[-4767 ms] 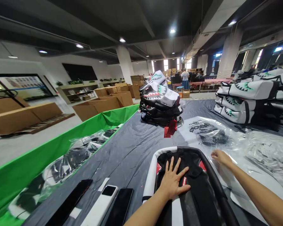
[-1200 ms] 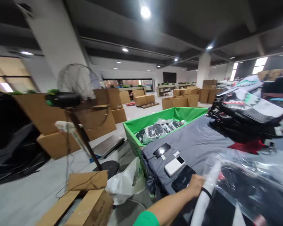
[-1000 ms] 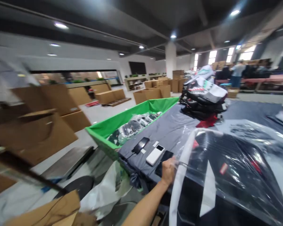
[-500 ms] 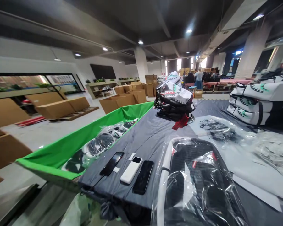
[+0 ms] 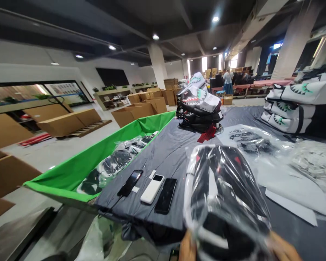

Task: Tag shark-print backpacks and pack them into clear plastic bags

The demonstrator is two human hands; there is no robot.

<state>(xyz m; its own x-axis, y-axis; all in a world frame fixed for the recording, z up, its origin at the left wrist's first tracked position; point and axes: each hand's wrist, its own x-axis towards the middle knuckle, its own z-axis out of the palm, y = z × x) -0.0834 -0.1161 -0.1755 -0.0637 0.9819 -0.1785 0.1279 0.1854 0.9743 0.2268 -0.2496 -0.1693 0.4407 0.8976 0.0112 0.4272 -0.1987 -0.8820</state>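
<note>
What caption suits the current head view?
Left hand and right hand at the near end of a plastic-wrapped backpack, at a gray-covered table.

The grey cloth-covered surface (image 5: 159, 159) carries two black phones (image 5: 166, 196), a white power bank (image 5: 152, 190) between them, paper scraps (image 5: 135, 189), two bag stacks (image 5: 199, 103), plastic packaging (image 5: 251, 139) and white card (image 5: 291, 206); whether the wrapped backpack (image 5: 228, 179) fully rests there is unclear.

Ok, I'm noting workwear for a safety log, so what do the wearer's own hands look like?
The left hand and right hand look bare: no glove or cuff shows on either. Both are blurred and cut off by the bottom edge, so I can't make out rings, and any sleeves are out of view.
</note>
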